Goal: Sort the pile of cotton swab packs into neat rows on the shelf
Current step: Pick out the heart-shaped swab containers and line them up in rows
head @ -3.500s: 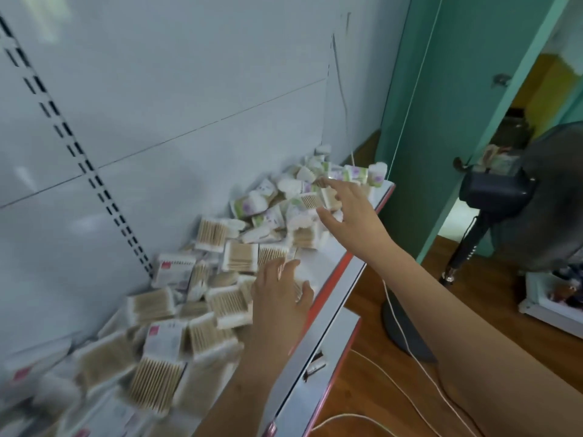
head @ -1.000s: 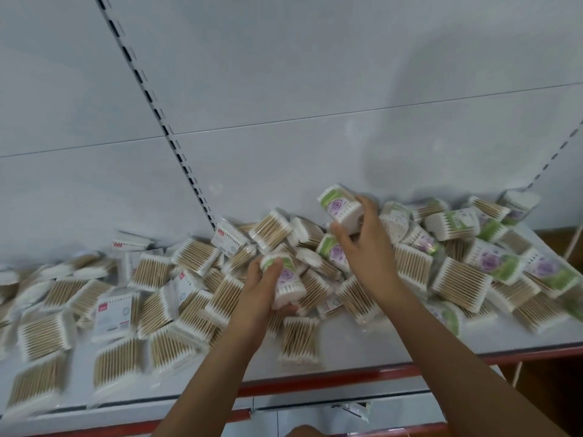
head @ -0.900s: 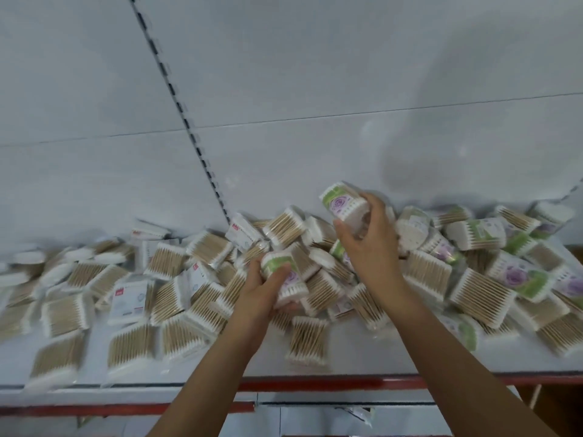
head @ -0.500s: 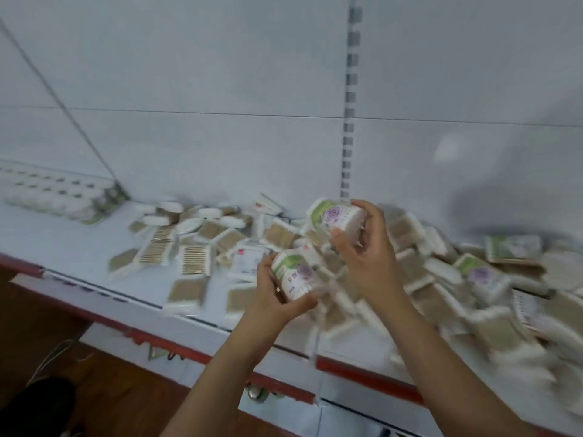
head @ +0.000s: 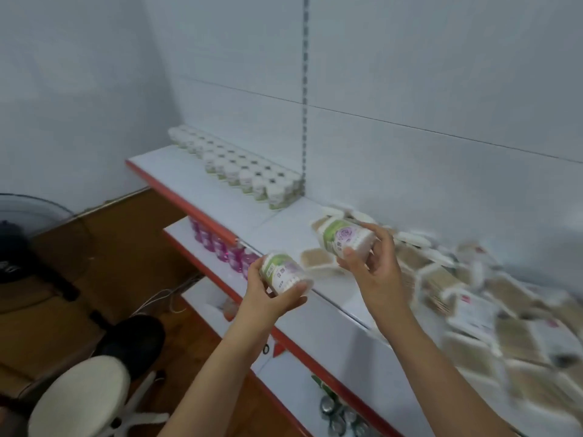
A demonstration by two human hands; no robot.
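My left hand [head: 268, 298] grips a round cotton swab tub [head: 285, 274] with a green and purple label, held in front of the shelf's red edge. My right hand [head: 373, 272] grips a second, similar tub [head: 345, 241] just above the white shelf [head: 284, 222]. To the right lies a blurred pile of flat cotton swab packs [head: 457, 279], spread across the shelf. At the shelf's far left, along the back wall, stands a neat double row of tubs [head: 239, 170].
Pink bottles [head: 220, 244] stand on the lower shelf, and cans [head: 337, 414] sit lower still. A white round stool [head: 79, 395] and a black shoe [head: 132, 342] are on the wooden floor at the lower left. A dark fan [head: 19, 234] stands at the left edge.
The view has swung left, away from the pile and toward the row of tubs. Both hands, each holding a tub taken from the pile, have moved left along the shelf.
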